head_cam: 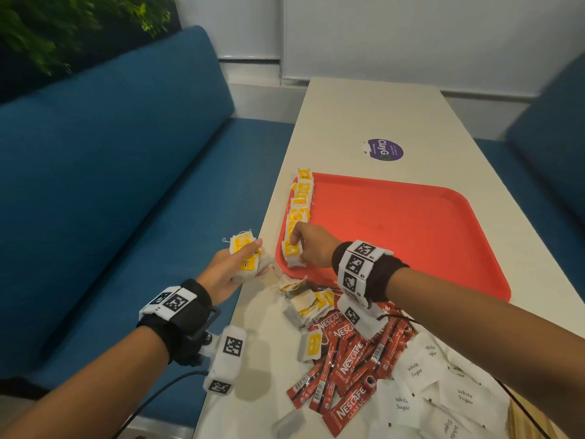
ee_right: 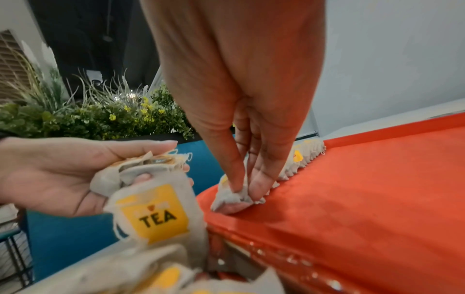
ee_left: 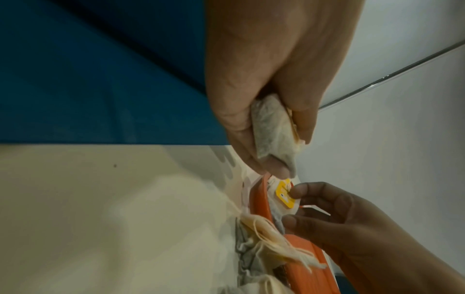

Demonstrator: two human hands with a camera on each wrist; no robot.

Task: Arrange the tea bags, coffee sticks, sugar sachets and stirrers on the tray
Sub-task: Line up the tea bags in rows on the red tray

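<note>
Tea bags going onto the red tray [head_cam: 411, 236]

At frame centre, the right hand [head_cam: 311, 248] pinches 1 tea bag [head_cam: 292, 253] at the tray's near-left corner, ending a row of tea bags [head_cam: 300, 198] along its left edge. The left hand [head_cam: 226, 270], just left, grips a bunch of tea bags [head_cam: 245, 256]. Coffee sticks [head_cam: 345, 369] and sugar sachets [head_cam: 443, 384] lie lower right.

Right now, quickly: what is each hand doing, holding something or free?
Left hand: grips a bunch of tea bags.
Right hand: pinches one tea bag at the near end of the row on the tray.

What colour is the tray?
Red-orange; the tray shows best in the head view.
</note>
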